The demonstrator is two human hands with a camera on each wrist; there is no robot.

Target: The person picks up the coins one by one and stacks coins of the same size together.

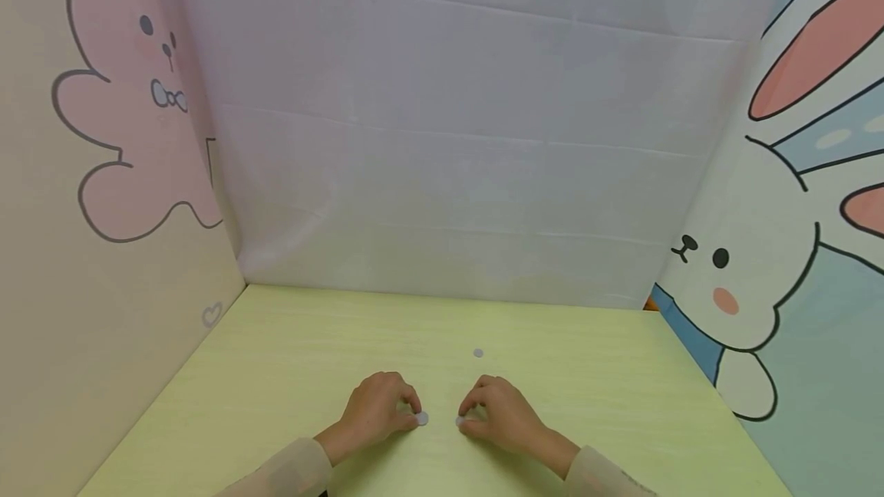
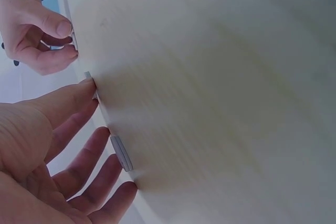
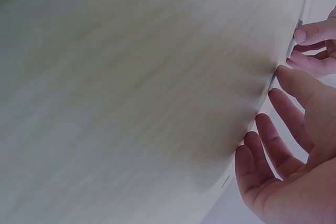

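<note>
My left hand (image 1: 378, 409) pinches a small grey disc (image 1: 422, 419) at its edge, between thumb and index finger, low over the pale yellow table (image 1: 311, 343). Facing it, my right hand (image 1: 507, 414) pinches a second grey disc (image 1: 460, 422) the same way; its fingers partly cover that disc. A short gap separates the two. Beyond the hands, a third grey disc (image 1: 478, 353) lies flat and untouched. From the left wrist, a disc (image 2: 121, 153) with a line round its side appears edge-on near the fingertips. The right wrist view shows the right-hand disc (image 3: 273, 80) as a thin edge.
A plain whitish sheet (image 1: 442, 136) hangs behind the table's far edge. The left wall panel (image 1: 138, 159) carries a pink cartoon animal, and the right panel (image 1: 766, 274) a white rabbit. Both panels stand along the table's sides.
</note>
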